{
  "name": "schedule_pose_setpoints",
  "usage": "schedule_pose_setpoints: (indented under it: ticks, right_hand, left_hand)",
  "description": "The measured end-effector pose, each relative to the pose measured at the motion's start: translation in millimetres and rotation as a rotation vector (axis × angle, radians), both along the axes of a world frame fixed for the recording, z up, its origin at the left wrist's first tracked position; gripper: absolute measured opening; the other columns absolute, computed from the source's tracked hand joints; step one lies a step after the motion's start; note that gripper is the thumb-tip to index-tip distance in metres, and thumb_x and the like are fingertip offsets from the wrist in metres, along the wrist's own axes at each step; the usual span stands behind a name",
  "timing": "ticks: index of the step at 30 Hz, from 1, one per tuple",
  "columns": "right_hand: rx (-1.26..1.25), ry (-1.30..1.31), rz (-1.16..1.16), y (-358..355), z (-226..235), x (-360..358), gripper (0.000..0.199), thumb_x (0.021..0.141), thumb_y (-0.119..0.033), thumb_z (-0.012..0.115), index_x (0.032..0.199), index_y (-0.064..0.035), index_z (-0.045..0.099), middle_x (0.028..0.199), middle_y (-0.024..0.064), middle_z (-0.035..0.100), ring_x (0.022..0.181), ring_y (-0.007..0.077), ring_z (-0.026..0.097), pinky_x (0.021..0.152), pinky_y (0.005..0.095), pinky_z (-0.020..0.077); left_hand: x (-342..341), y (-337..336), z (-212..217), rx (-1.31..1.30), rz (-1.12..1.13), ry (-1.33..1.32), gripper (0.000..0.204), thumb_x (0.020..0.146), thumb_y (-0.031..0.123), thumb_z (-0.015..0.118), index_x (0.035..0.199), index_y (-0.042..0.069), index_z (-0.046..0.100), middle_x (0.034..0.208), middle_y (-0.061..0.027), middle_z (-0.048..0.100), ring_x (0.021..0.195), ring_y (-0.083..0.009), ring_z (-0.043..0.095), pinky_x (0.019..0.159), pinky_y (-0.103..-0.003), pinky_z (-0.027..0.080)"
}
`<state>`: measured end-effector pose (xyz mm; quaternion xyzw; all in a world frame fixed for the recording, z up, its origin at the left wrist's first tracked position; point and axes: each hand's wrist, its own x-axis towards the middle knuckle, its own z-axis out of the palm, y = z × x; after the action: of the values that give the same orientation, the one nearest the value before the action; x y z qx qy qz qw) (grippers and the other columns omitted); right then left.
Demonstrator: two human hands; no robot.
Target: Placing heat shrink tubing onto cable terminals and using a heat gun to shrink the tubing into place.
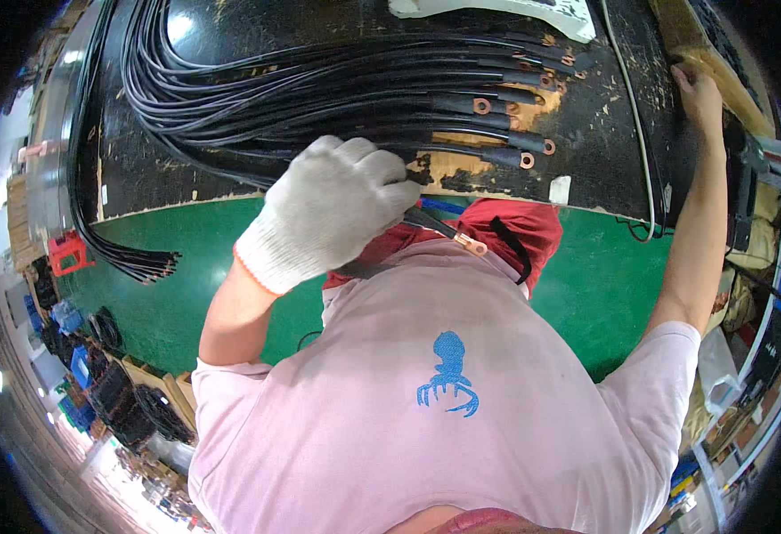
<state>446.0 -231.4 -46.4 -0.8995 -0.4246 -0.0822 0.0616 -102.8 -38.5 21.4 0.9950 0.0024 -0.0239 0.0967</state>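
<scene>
My left hand (341,200), in a white knit glove with an orange cuff, is closed around a black cable (432,222) close to its end. A bare copper ring lug (471,244) sticks out past the fingers, over my lap at the table's front edge. Beyond the glove, a bundle of black cables (319,93) curves across the table, several ends bearing copper lugs and black sleeves. Out at the far right, my bare right hand (699,89) is at a brown cardboard box (711,53); its fingertips are mostly hidden, so I cannot tell whether they grip anything.
The worn black tabletop (586,125) has scraped patches. A white machine part (506,11) stands at the back, and a pale cord (633,107) runs down the right side. More cables (83,178) hang over the left edge, near a red stool (70,254) on the green floor.
</scene>
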Motion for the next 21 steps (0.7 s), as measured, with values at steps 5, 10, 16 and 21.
schedule_pose_setpoints:
  ticks: [5,10,16,21]
  right_hand:
    - [0.074,0.14,-0.198,-2.2,-7.3,-9.4,0.042,0.089,-0.036,0.073,0.11,0.0014,0.074,0.1,0.0193,0.075,0.097,0.0296,0.072,0.088,0.0381,0.0526]
    - [0.397,0.464,-0.133,-7.2,33.4,-105.5,0.033,0.097,-0.03,0.069,0.117,-0.0039,0.072,0.098,0.0059,0.076,0.087,0.0122,0.069,0.071,0.0271,0.0515]
    - [0.666,0.684,0.076,-38.5,51.4,-269.3,0.029,0.1,-0.015,0.063,0.127,-0.0044,0.069,0.088,0.0025,0.071,0.067,0.004,0.056,0.056,0.0184,0.0447]
    - [0.57,0.729,0.353,-30.2,34.4,-340.6,0.028,0.092,-0.009,0.072,0.118,0.0014,0.069,0.093,0.0076,0.065,0.069,0.009,0.059,0.059,0.0228,0.047]
  left_hand:
    - [5.2,-7.0,-1.0,0.148,-0.082,0.065,0.012,0.078,0.019,0.074,0.088,0.013,0.071,0.088,-0.0015,0.067,0.089,-0.0225,0.065,0.077,-0.036,0.052]
    - [-4.0,1.8,-15.0,-0.141,0.115,-0.169,0.016,0.079,0.017,0.076,0.094,0.011,0.072,0.094,-0.0062,0.071,0.09,-0.0263,0.068,0.079,-0.04,0.054]
    - [12.7,7.6,-28.9,-0.092,0.12,-0.277,0.023,0.077,0.017,0.078,0.099,0.011,0.072,0.096,-0.0068,0.072,0.089,-0.0282,0.069,0.078,-0.042,0.054]
    - [9.8,8.7,-34.0,-0.101,0.119,-0.376,0.022,0.077,0.018,0.078,0.097,0.012,0.073,0.095,-0.0061,0.071,0.087,-0.0286,0.068,0.078,-0.042,0.054]
